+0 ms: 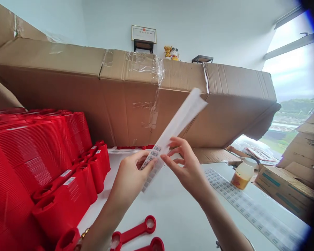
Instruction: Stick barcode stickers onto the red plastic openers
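A white sheet of barcode stickers [157, 150], folded into a long narrow strip, is held up at a slant above the table. My left hand [132, 174] is closed around its lower part, thumb on the printed side. At the right edge of the sheet, my right hand [184, 167] has bent fingers, thumb and fingertips against the paper. Whether a loose sticker is between those fingertips cannot be made out. Below my hands lies a red plastic piece [136, 233] with a ring at each end. Part of a second red piece [157, 244] shows at the bottom edge.
Tall stacks of red plastic pieces [42, 146] fill the left, some bearing white stickers. A big cardboard box [131, 111] spans the table's back. On the right are another sticker sheet [240, 198], a bottle with amber contents [243, 174] and a carton [285, 188].
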A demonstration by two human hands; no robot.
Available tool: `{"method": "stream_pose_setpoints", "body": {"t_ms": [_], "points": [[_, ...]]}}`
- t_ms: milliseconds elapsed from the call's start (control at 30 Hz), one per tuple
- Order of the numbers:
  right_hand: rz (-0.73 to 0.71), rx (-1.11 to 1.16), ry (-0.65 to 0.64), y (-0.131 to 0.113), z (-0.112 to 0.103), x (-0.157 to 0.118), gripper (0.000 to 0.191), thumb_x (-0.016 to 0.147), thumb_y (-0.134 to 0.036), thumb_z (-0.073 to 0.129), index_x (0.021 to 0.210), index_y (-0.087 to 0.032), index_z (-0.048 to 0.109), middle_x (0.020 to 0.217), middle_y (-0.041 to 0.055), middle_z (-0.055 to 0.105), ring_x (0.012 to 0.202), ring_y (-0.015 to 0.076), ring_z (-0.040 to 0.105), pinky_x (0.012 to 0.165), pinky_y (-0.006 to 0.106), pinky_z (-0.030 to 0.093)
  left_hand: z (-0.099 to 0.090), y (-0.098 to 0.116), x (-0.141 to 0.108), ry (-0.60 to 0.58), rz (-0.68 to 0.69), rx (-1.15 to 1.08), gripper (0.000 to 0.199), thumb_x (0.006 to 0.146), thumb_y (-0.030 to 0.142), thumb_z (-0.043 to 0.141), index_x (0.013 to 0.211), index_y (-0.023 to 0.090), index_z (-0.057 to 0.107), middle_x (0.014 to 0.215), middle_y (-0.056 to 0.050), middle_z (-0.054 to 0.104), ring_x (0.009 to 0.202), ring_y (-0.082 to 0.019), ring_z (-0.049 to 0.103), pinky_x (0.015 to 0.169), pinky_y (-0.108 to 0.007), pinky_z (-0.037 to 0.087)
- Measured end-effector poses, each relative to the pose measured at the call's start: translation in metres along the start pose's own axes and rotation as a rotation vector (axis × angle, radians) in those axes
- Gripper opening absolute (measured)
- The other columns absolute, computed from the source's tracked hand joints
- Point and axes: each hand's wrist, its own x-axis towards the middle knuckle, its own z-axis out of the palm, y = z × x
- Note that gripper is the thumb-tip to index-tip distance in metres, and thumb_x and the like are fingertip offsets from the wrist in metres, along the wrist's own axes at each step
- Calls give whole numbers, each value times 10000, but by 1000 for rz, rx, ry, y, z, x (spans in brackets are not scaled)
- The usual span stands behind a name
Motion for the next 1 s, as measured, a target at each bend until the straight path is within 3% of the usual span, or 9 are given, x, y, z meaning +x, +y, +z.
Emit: {"method": "stream_pose_setpoints", "body": {"t_ms": [100, 200, 333, 433, 533, 633, 700, 767, 1000], "points": [[95, 94, 13, 3, 6, -1, 830, 815, -551, 779, 1464, -262, 349, 1414, 127, 535, 1167, 254, 622, 889, 381, 595, 0, -2, 3, -49, -43, -102, 315, 829, 474, 780, 1041, 243, 755, 1028, -28, 794, 1005, -238, 730, 836, -301, 538], [254, 368, -61, 4, 9, 2, 889, 788, -531, 803, 1473, -243, 315, 1465, 133, 541, 1244, 274, 617, 986, 398, 558, 3, 1, 3, -103, -85, -119, 310, 818, 463, 795, 1025, 234, 765, 988, -28, 802, 944, -231, 739, 787, -293, 543], [408, 546, -52, 5, 8, 7, 1100, 692, -436, 895, 1547, -225, 236, 1229, 107, 724, 1142, 289, 683, 977, 416, 541, 4, 4, 2, -197, -88, -110, 286, 853, 469, 761, 1032, 247, 750, 1007, -19, 795, 950, -223, 734, 787, -296, 542], [374, 569, -18, 8, 6, 9, 1190, 667, -368, 923, 1575, -208, 171, 1029, 68, 777, 989, 271, 728, 892, 403, 568, 4, 3, 2, -262, -43, -57, 270, 869, 481, 738, 1027, 262, 736, 1076, -13, 771, 1035, -229, 714, 884, -323, 536], [264, 530, 105, 10, 2, 9, 1237, 666, -343, 931, 1586, -254, 108, 994, 39, 781, 935, 261, 740, 830, 393, 591, 4, -1, 4, -242, -47, 66, 307, 829, 466, 773, 1055, 268, 711, 1075, -17, 736, 997, -238, 702, 883, -364, 539], [210, 543, 127, 9, -3, 9, 941, 688, -351, 923, 1465, -266, 398, 1017, 46, 773, 943, 258, 736, 780, 365, 600, 4, -4, 6, -195, -80, 93, 301, 814, 445, 781, 1010, 237, 688, 955, -23, 722, 881, -227, 691, 817, -375, 544], [226, 561, 30, 9, -5, 9, 592, 731, -381, 896, 1233, -226, 624, 1035, 67, 770, 952, 251, 729, 778, 345, 590, 5, -4, 6, -190, -64, 35, 252, 835, 414, 760, 987, 227, 686, 945, -27, 735, 894, -226, 694, 835, -376, 547], [256, 557, -76, 10, -7, 9, 385, 775, -425, 861, 1054, -195, 727, 1029, 82, 776, 934, 243, 725, 778, 336, 576, 6, -3, 5, -180, -51, -11, 214, 852, 383, 742, 989, 225, 694, 964, -31, 753, 927, -227, 702, 858, -375, 552], [256, 555, -35, 9, -6, 7, 290, 763, -432, 866, 917, -198, 792, 923, 64, 790, 810, 209, 710, 729, 319, 561, 8, 1, 1, -157, -64, -27, 193, 838, 350, 760, 969, 218, 708, 907, -20, 773, 879, -215, 725, 798, -335, 571]]}}
